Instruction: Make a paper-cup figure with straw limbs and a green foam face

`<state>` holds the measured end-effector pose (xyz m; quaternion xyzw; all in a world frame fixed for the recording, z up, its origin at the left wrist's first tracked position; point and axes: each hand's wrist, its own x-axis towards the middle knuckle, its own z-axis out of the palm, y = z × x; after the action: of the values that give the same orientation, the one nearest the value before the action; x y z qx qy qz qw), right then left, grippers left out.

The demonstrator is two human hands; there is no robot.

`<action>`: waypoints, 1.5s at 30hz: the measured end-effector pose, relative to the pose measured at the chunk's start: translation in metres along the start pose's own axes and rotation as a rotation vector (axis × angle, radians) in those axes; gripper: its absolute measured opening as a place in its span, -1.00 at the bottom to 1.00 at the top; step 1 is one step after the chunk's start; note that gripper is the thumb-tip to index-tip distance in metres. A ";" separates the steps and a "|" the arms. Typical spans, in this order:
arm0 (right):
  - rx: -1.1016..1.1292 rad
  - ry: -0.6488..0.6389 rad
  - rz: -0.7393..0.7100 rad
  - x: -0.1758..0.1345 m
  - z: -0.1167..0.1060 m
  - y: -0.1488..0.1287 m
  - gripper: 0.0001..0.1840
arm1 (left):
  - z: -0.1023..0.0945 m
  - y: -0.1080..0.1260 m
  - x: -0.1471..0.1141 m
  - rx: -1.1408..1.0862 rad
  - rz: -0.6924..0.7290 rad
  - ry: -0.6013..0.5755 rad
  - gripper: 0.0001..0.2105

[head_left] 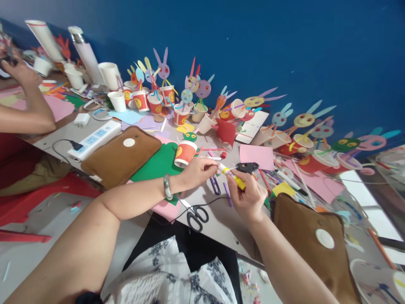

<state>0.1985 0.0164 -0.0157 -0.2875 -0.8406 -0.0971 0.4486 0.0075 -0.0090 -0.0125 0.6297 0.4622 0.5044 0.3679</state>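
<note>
My right hand (248, 192) is wrapped round a yellow-and-white marker (226, 171), its white end pointing left. My left hand (201, 171), a bracelet (167, 187) on its wrist, is closed in a pinch at that white end. What the left fingertips hold is too small to make out. Just beyond the left hand a red-and-white paper cup (185, 153) with a green paper face (190, 137) lies tilted on green paper (155, 162). A black hot glue gun (247, 167) rests behind the right hand. Nearer me are black-handled scissors (198, 217) and a purple clip-like piece (215, 185).
Along the blue wall stand several paper-cup figures (182, 113) with long ears. A white power strip (95, 139) and a brown pouch (122, 156) lie left; another brown pouch (308, 236) lies right. A cable crosses near the scissors. Another person's arm (30, 105) reaches in at left.
</note>
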 end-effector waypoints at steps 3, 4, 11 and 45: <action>-0.044 0.000 -0.065 0.001 0.000 0.001 -0.84 | 0.000 0.000 0.000 0.050 0.032 0.009 -0.70; -0.057 0.001 -0.080 0.001 -0.001 0.000 -0.84 | -0.001 0.000 0.000 0.061 0.038 0.008 -0.70; -0.105 0.021 -0.082 0.004 -0.002 0.000 -0.85 | -0.002 -0.002 0.000 0.115 0.066 0.001 -0.72; -0.050 0.022 -0.056 0.004 0.000 0.001 -0.86 | -0.001 -0.005 0.001 0.065 0.039 -0.015 -0.74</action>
<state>0.1976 0.0186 -0.0128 -0.2739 -0.8407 -0.1336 0.4476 0.0055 -0.0066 -0.0165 0.6540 0.4633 0.4913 0.3410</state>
